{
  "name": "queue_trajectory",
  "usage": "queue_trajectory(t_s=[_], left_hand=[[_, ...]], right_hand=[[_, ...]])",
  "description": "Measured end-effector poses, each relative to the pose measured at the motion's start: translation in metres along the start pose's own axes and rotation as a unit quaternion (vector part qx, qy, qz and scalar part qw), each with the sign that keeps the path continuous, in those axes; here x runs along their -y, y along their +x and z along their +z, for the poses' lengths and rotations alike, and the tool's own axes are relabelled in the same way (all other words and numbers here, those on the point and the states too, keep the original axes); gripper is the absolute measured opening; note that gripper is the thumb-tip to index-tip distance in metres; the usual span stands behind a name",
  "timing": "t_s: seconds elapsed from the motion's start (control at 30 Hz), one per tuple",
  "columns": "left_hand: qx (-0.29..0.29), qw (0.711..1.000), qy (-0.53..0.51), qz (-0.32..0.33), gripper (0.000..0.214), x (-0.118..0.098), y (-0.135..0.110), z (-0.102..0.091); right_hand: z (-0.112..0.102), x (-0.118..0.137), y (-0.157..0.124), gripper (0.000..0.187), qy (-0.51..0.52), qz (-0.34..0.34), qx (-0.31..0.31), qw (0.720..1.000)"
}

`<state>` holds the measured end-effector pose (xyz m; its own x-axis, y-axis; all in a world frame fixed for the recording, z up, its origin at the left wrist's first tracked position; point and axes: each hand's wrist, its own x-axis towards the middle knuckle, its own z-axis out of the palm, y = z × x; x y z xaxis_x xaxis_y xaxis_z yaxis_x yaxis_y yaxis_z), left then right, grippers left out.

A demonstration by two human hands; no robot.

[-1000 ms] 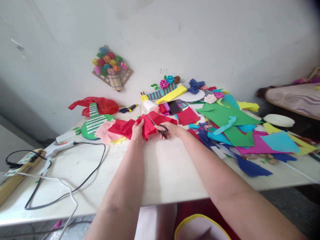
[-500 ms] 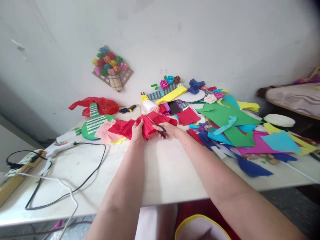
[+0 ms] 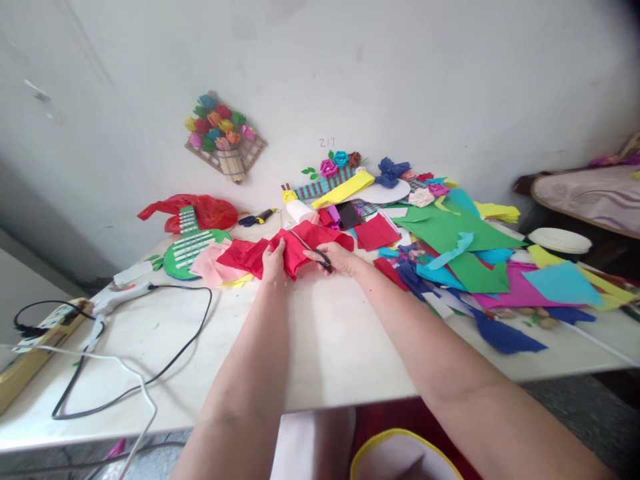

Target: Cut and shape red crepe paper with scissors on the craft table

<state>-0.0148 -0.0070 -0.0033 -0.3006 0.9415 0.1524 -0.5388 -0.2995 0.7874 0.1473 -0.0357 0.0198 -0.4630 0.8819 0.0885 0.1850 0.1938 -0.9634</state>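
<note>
Little space between the scissors (image 3: 325, 261) and the left hand (image 3: 274, 260)

The red paper (image 3: 299, 259) is held over the middle of the desk (image 3: 345, 353), nearer to its back edge than to its front edge. The left hand has its thumb and fingers pinched together on this paper. The right hand (image 3: 334, 259) is curled around the black handles; the blades point over the paper, towards the back left corner. How far the blades are apart I cannot say with certainty, because they look thin and blurred here.

In my judgement, the main danger is a nicked left finger, if the blades advance while this hand does not give way. The paper seems soft, so a slack hold could let it fold and give a crooked cut. The pink paper (image 3: 217, 260) lies against its left end and could be dragged along.

As for containers, a yellow-rimmed bin (image 3: 407, 431) is below the front edge; some dark shape shows inside, not clear what. Near the back left corner lies a red plastic bag (image 3: 215, 212), contents unclear.
</note>
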Motion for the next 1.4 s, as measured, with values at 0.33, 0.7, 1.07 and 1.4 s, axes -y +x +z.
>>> queue_trajectory(t_s=[0.33,0.7,1.07,1.4], left_hand=[[-0.006,1.000,0.006,-0.003,0.016,-0.0016,-0.0012,-0.0007],[-0.007,1.000,0.003,-0.003,0.016,-0.0011,-0.0021,-0.0001],[-0.009,1.000,-0.008,0.005,0.023,0.0007,-0.0009,-0.0015],[-0.025,1.000,-0.001,0.010,0.020,0.0013,0.0016,-0.0026]], right_hand=[[-0.0010,0.0028,-0.0021,0.047,-0.012,-0.005,0.020,1.000],[-0.0002,-0.0013,0.0016,0.040,-0.019,0.008,0.014,1.000],[0.0046,-0.0016,0.0024,0.037,0.015,-0.012,0.001,1.000],[0.0053,0.0038,-0.0003,0.035,0.035,-0.017,-0.005,0.999]])
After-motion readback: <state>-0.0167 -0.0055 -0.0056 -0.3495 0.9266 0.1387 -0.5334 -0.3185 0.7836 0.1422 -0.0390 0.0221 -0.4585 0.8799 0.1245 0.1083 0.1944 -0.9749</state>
